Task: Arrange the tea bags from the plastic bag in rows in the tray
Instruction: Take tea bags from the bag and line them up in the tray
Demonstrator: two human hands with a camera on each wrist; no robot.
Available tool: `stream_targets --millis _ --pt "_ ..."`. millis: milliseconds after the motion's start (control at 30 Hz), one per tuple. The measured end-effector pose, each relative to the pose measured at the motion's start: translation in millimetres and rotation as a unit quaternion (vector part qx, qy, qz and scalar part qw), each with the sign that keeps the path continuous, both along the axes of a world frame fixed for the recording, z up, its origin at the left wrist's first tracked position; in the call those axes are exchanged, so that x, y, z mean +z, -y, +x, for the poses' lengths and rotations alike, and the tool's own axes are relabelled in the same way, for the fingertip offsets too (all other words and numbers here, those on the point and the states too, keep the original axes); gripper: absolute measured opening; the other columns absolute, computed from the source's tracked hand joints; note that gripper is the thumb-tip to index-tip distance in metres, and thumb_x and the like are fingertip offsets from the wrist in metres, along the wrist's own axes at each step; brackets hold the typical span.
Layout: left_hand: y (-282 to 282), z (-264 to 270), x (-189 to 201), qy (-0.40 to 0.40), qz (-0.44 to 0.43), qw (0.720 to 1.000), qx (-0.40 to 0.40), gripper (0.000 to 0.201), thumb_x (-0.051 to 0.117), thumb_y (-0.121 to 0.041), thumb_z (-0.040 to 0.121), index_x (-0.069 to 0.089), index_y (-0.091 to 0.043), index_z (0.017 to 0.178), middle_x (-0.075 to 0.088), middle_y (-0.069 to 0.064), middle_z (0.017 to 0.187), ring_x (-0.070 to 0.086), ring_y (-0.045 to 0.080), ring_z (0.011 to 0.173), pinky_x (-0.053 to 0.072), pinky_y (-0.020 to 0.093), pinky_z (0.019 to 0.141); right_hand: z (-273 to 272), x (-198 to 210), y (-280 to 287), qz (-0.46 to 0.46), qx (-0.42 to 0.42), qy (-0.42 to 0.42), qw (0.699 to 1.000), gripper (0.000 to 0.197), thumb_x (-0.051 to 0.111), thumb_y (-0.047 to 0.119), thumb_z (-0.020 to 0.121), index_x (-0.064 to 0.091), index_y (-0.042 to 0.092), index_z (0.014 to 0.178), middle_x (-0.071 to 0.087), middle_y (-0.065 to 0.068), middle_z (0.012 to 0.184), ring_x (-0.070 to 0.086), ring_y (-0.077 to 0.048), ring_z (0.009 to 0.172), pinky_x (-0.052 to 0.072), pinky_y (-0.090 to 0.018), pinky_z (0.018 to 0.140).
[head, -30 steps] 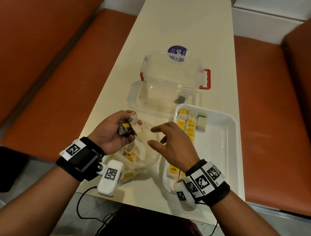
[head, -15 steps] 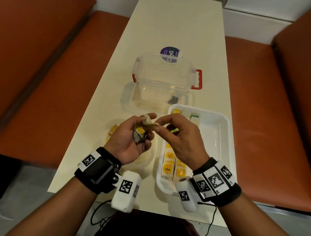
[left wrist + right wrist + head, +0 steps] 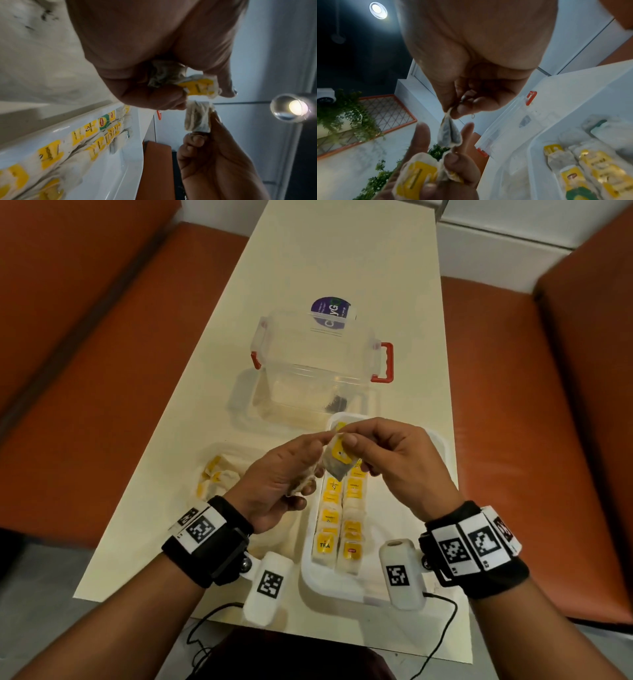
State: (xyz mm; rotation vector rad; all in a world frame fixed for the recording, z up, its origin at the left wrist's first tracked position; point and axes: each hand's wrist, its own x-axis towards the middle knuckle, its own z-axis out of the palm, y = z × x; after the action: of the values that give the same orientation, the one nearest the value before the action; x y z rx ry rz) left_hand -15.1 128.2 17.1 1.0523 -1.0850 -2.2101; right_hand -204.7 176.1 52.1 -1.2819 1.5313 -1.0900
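Note:
My left hand (image 3: 305,477) hovers over the white tray's (image 3: 325,587) left edge and grips a small bunch of tea bags (image 3: 197,86) with yellow tags. Just right of it, my right hand (image 3: 349,445) pinches the top of a single tea bag (image 3: 337,463), which hangs between both hands (image 3: 449,135). Two rows of tea bags (image 3: 342,508) lie along the tray's left side (image 3: 89,136). The clear plastic bag (image 3: 219,474), with several tea bags inside, lies on the table left of my left hand.
A clear plastic box (image 3: 318,371) with red clips stands on its lid beyond the tray, a purple-labelled round lid (image 3: 330,309) behind it. The right half of the tray (image 3: 404,508) is bare. Orange benches (image 3: 513,405) flank the narrow cream table (image 3: 342,251).
My left hand carried its bunch from the plastic bag to the tray's edge. My right hand, open and empty a second ago, now pinches one tea bag drawn from that bunch.

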Motion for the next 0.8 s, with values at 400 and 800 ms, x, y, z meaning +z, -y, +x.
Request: stream_targets --millis 400,800 --pt "-14.4 -38.4 -11.6 0.063 -0.049 0.997 -0.010 0.011 0.077 -0.034 0.081 0.072 -0.027 0.074 0.041 0.000 0.059 0.029 0.011 0.047 0.023 0.021 0.045 -20.8 -21.8 -22.5 0.091 -0.084 0.067 0.990 0.002 0.074 0.019 0.088 0.074 0.018 0.090 0.069 0.002 0.074 0.058 -0.006 0.064 0.045 -0.022 0.059" --pt "-20.4 -46.3 -18.0 0.119 -0.042 0.992 0.006 0.021 0.074 -0.033 0.087 0.075 -0.019 0.102 0.044 0.008 0.071 0.029 0.010 0.048 0.023 0.022 0.047 -49.1 -46.6 -20.7 0.069 -0.176 0.014 0.982 0.007 0.069 0.023 0.094 0.069 0.025 0.087 0.067 -0.005 0.083 0.056 -0.016 0.076 0.047 -0.038 0.071"
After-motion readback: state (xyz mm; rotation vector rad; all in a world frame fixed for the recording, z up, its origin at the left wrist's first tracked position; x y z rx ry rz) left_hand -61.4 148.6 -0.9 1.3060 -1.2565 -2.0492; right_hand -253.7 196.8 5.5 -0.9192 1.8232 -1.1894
